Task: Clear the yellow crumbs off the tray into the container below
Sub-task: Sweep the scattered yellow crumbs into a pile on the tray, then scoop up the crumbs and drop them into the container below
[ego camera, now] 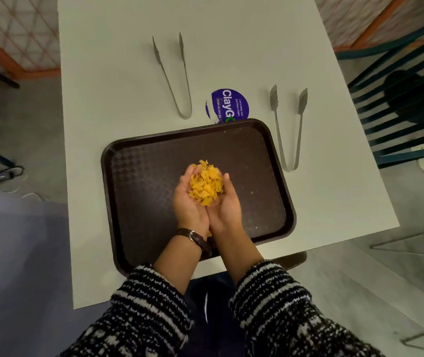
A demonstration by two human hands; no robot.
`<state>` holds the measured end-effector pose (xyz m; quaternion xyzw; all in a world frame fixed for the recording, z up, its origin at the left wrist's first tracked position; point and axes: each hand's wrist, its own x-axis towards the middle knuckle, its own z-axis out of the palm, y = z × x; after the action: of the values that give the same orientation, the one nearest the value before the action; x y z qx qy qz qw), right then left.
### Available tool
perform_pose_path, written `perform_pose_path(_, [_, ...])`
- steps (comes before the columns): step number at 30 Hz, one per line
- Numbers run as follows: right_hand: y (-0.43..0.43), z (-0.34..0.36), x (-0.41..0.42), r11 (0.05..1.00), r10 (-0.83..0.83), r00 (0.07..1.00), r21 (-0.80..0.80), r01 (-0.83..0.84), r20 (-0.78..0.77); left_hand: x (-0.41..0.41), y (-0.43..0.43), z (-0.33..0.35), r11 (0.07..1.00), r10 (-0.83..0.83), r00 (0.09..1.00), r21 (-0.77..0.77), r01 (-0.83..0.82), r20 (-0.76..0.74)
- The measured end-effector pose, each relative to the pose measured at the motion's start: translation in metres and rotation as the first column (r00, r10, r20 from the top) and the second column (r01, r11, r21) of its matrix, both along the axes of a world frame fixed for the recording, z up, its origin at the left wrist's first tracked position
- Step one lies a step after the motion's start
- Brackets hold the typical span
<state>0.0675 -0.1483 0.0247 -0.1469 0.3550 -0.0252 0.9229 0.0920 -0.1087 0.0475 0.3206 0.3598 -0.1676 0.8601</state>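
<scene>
A dark brown tray (141, 181) lies on the white table, its near edge overhanging the table's front. Above its middle, my left hand (189, 207) and my right hand (227, 204) are cupped together, palms up, holding a heap of yellow crumbs (205, 182). A few tiny yellow specks (252, 192) lie on the tray's right half. One crumb shows between my wrists. The container below is not in view.
Two metal tongs lie on the table: one (173, 76) beyond the tray, another (289, 130) to its right. A round purple sticker (228, 104) peeks out behind the tray. A dark slatted chair (406, 104) stands at the right.
</scene>
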Motion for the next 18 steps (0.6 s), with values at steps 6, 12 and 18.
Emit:
perform_pose_path(6, [-0.007,0.02,0.001,0.994,-0.088,0.995,0.054,0.091,-0.041,0.0,-0.004,0.007,0.995,0.011,1.0,-0.103,-0.012,-0.011])
perform_pose_path(12, [-0.018,0.03,-0.017,0.995,-0.095,0.995,0.029,0.096,-0.043,-0.015,-0.012,0.012,0.993,0.008,1.0,-0.12,-0.006,0.016])
perform_pose_path(18, [-0.053,0.019,-0.066,0.992,-0.116,0.993,0.046,0.116,-0.003,-0.066,-0.045,0.013,0.996,-0.023,0.998,-0.084,0.028,0.063])
